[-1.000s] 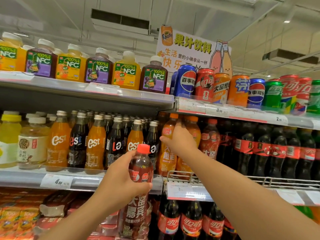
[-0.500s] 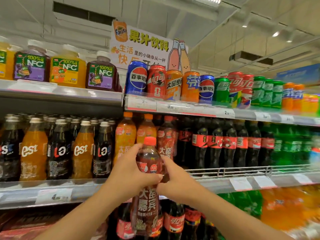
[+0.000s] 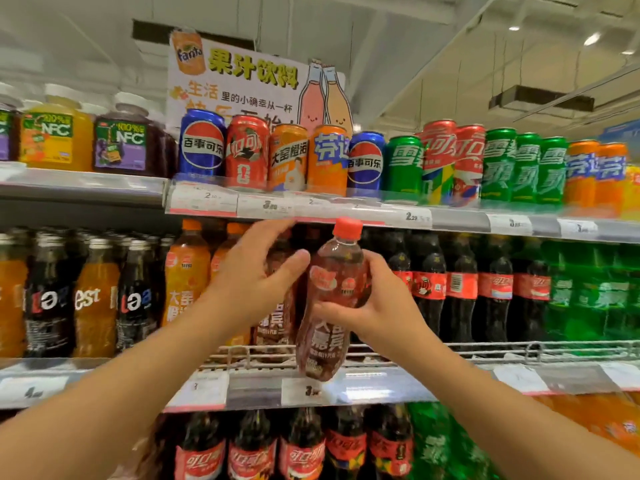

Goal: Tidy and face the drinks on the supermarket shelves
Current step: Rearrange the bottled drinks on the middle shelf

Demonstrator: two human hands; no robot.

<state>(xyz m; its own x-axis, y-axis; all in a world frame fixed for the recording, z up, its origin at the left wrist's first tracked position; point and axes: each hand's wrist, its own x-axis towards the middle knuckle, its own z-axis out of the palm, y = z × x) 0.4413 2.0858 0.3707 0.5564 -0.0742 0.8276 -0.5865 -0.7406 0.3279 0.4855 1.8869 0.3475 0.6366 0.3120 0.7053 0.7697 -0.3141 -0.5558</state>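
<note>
Overhead, a white ceiling with round lights and dark vents runs above the aisle, and a paper Fanta sign (image 3: 242,74) stands on top of the shelving. The top shelf (image 3: 346,211) carries a row of upright cans (image 3: 311,161), blue, red, orange and green, with juice jugs (image 3: 83,140) to their left. The middle shelf (image 3: 433,353) has a wire front rail; dark cola bottles (image 3: 460,285) and green bottles (image 3: 588,292) stand on it, orange and dark glass bottles (image 3: 97,299) further left. Price tags line every shelf edge.

The right hand (image 3: 374,306) grips a brown bottle (image 3: 332,303) with a red cap, fingers curled round its waist, and holds it tilted in front of the middle shelf, its base near the rail. The left hand (image 3: 252,278) is spread, fingers relaxed, just beside the bottle's neck; whether the thumb touches it I cannot tell.
</note>
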